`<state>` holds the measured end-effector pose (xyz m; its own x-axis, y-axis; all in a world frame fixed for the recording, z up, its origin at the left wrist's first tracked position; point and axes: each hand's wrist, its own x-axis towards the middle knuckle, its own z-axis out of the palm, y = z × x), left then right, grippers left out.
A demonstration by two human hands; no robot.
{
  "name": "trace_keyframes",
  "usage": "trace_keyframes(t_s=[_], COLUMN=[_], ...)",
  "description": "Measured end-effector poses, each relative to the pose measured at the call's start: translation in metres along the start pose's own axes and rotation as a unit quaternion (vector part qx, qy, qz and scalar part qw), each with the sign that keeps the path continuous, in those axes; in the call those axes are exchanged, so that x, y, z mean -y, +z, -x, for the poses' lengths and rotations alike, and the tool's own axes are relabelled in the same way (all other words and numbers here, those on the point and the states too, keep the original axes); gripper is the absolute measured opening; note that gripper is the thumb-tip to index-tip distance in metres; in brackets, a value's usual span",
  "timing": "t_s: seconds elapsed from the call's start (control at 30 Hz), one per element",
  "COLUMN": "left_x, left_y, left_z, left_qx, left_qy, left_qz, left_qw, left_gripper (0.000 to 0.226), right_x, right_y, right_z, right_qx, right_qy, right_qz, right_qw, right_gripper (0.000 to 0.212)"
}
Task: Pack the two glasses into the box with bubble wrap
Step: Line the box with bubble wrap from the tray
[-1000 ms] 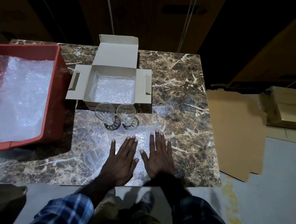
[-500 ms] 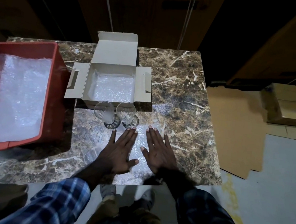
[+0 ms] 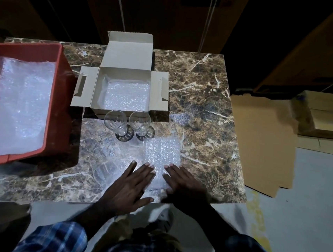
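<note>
The two glasses [image 3: 128, 125] stand upright on the far edge of the bubble wrap sheet [image 3: 158, 155], just before the open box [image 3: 124, 89] (already lined). Our left hand [image 3: 130, 187] and right hand [image 3: 182, 183] press flat, fingers straight, smoothing it. Next, we judge, lay one glass down for rolling.

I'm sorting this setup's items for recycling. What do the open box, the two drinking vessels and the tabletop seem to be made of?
Open box: pale cardboard, matte, with folded flaps and cut tabs.
Two glasses: clear glass by the look, see-through with bright rim glints, though clear plastic can't be excluded.
Tabletop: brown marble or a marble-look laminate, glossy, white-veined.
</note>
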<state>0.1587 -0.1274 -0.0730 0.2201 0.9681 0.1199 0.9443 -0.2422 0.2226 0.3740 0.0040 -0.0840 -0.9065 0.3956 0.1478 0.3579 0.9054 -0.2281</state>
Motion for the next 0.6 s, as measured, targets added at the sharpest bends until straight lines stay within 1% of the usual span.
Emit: trace_keyframes(t_s=[0.1, 0.17, 0.23, 0.3, 0.33, 0.4, 0.47, 0.53, 0.6], left_x=[0.000, 0.002, 0.004, 0.003, 0.002, 0.003, 0.005, 0.005, 0.005], left_y=[0.000, -0.002, -0.004, -0.007, -0.008, -0.009, -0.008, -0.008, -0.010], left_z=[-0.001, -0.005, -0.008, -0.011, -0.012, -0.011, -0.007, -0.004, -0.004], left_qx=[-0.022, -0.051, -0.089, -0.121, -0.129, -0.127, -0.106, -0.090, -0.086], left_qy=[0.005, 0.016, 0.019, -0.012, -0.044, -0.122, -0.175, -0.189, -0.192], left_qz=[-0.011, -0.005, 0.023, 0.079, 0.120, 0.201, 0.246, 0.271, 0.282], left_qw=[1.000, 0.999, 0.996, 0.989, 0.983, 0.964, 0.947, 0.940, 0.936], left_gripper=[0.062, 0.050, 0.039, 0.029, 0.026, 0.027, 0.031, 0.032, 0.029], right_x=[0.003, 0.008, 0.012, 0.013, 0.013, 0.012, 0.006, -0.006, -0.014], right_y=[-0.006, -0.009, -0.009, -0.011, -0.013, -0.018, -0.019, -0.013, -0.009], right_z=[-0.011, -0.015, -0.016, -0.017, -0.016, -0.013, -0.006, 0.002, 0.006], right_qx=[-0.070, -0.095, -0.102, -0.112, -0.115, -0.116, -0.104, -0.090, -0.071], right_qy=[-0.034, -0.013, 0.037, 0.065, 0.063, 0.040, 0.020, 0.011, 0.035], right_qz=[0.015, -0.040, -0.098, -0.131, -0.144, -0.154, -0.147, -0.147, -0.168], right_qw=[0.997, 0.995, 0.989, 0.983, 0.981, 0.981, 0.983, 0.985, 0.983], right_gripper=[0.021, 0.023, 0.024, 0.023, 0.025, 0.036, 0.043, 0.041, 0.036])
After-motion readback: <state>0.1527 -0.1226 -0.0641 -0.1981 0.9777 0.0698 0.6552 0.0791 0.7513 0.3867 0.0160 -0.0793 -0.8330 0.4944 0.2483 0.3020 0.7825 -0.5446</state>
